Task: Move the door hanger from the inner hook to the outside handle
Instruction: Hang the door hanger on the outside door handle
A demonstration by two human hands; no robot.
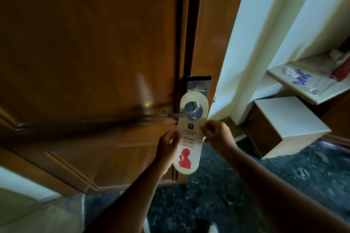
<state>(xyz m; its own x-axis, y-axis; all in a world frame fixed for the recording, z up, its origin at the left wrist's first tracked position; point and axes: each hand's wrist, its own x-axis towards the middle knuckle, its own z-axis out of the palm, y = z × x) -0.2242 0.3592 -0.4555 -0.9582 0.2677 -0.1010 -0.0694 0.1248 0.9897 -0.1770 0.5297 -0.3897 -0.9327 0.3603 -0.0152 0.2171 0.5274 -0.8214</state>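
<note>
A cream door hanger [189, 138] with red "Please do not disturb" lettering and a red figure hangs on the metal lever handle [181, 112] of the brown wooden door [85, 53]. The handle's base shows through the hanger's round hole. My left hand [167, 144] pinches the hanger's left edge at mid height. My right hand [217, 134] pinches its right edge, slightly higher. A silver lock plate [198, 85] sits just above the hanger. No hook is in view.
The door frame and a pale wall [246, 43] stand to the right. A white-topped box [287, 125] sits on the dark patterned carpet [227, 195]. A shelf [310, 83] at the far right carries blue packets and a glass.
</note>
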